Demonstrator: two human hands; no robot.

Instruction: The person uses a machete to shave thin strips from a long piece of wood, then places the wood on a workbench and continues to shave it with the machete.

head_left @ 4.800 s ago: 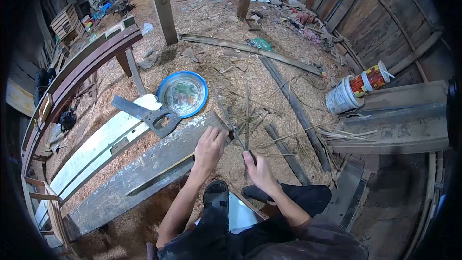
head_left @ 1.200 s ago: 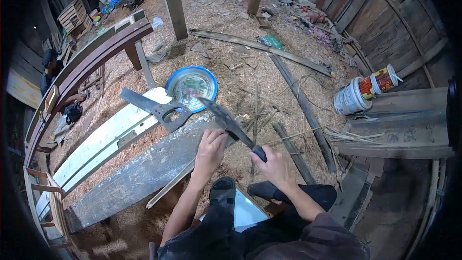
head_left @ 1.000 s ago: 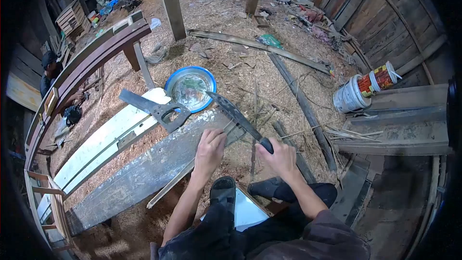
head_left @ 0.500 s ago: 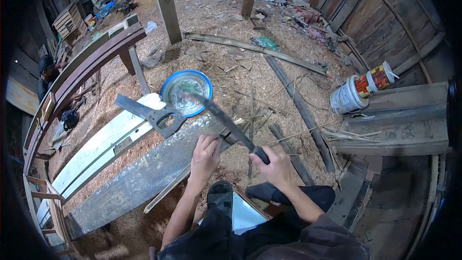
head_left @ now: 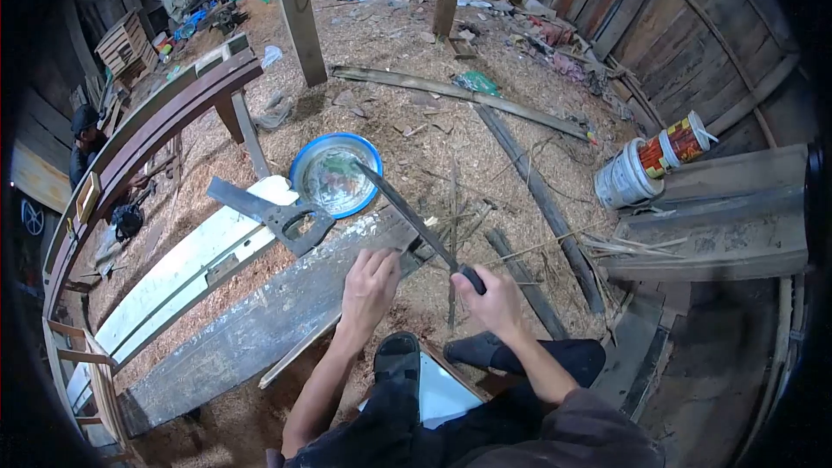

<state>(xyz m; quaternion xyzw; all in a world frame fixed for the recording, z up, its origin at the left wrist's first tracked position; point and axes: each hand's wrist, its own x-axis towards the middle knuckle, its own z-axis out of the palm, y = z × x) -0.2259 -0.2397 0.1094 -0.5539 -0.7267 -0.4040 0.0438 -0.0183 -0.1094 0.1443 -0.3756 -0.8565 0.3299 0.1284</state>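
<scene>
My right hand (head_left: 494,295) is wrapped round the black handle of a long dark knife (head_left: 407,214), whose blade points up and left toward a blue-rimmed basin (head_left: 336,173). My left hand (head_left: 371,286) is closed at the right end of a weathered grey plank (head_left: 251,321); what its fingers hold, if anything, is too small to make out. The blade passes just beyond the left hand's fingers. A hand saw (head_left: 273,212) lies across a white board (head_left: 186,273), left of the knife.
A curved wooden frame (head_left: 156,113) arches at the left, with another person (head_left: 85,143) behind it. Stacked buckets (head_left: 626,175) stand by a bench (head_left: 715,238) at the right. Dark beams (head_left: 542,199) and thin sticks lie on the shavings-covered ground.
The knife blade has moved slightly and now shows sharply instead of blurred. My left hand has stayed nearly in place. The other person at the left sits more upright.
</scene>
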